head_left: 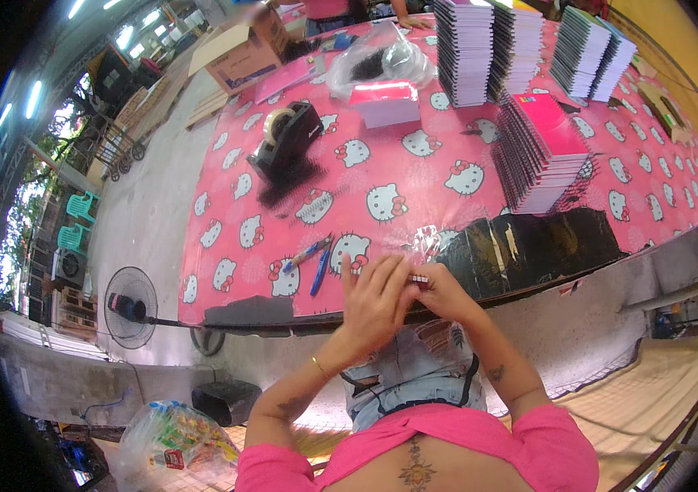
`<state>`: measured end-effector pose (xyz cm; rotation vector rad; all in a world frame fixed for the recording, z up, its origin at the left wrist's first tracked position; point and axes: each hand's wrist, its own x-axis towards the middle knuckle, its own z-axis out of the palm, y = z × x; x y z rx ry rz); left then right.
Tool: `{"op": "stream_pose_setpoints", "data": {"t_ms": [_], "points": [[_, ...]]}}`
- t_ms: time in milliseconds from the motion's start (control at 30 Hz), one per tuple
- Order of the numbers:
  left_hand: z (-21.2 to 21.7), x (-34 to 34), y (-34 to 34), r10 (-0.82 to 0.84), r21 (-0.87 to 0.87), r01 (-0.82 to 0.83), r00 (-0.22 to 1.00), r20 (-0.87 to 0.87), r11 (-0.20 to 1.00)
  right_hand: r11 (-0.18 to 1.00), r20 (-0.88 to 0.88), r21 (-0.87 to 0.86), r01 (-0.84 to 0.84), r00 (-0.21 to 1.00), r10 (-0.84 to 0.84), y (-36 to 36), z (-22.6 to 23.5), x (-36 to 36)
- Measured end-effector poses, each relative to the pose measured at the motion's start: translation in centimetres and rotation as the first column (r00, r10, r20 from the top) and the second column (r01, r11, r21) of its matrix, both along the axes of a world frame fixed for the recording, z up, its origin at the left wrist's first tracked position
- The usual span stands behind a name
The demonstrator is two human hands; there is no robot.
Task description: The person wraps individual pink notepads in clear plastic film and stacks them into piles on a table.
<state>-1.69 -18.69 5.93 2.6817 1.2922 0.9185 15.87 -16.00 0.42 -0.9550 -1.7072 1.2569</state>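
a partly hidden small item [420, 280] is pinched in the right grip [443, 294]; closure of the adjacent left grip [375, 299] cannot be determined.

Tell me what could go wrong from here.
The small item at the left hand and right hand could drop, being near the table's front edge. The loose blue pen might be knocked by the left hand. The pink-topped spiral notebook stack could topple if bumped; nothing visible braces it.

The tabletop [283, 236] was pink, patterned with white, red-bowed cat faces.
The held piece [419, 279] showed white and dark, the nearest notebook [547, 123] bright pink, the dispenser [291, 144] black, the chairs [73, 238] turquoise.
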Motion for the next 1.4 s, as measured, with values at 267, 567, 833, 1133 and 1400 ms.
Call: {"op": "stream_pose_setpoints", "data": {"t_ms": [267,567,833,1133,1400], "points": [[0.5,-0.2,1.6,-0.058,0.071,0.052,0.996,0.071,0.996,0.998,0.016,0.052,0.033,0.999,-0.034,-0.6,5.5,4.3],[0.9,-0.4,1.4,-0.07,-0.004,0.071,0.993,0.092,0.997,0.973,0.258,0.199,-0.119,0.964,0.065,0.9,6.7,5.4],[1.8,0.2,0.4,-0.043,-0.006,0.043,0.999,-0.015,0.999,0.848,0.278,0.497,0.185,0.891,-0.358,0.1,5.6,2.8],[8.6,-0.2,1.7,-0.243,0.038,0.242,0.934,0.261,0.97,0.919,0.192,0.363,0.152,0.953,-0.233,-3.5,10.8,4.4],[2.1,-1.0,3.2,-0.052,-0.141,0.131,0.887,0.46,0.981,0.32,0.14,0.909,0.269,0.524,-0.84,2.5,20.0,16.7]]}}
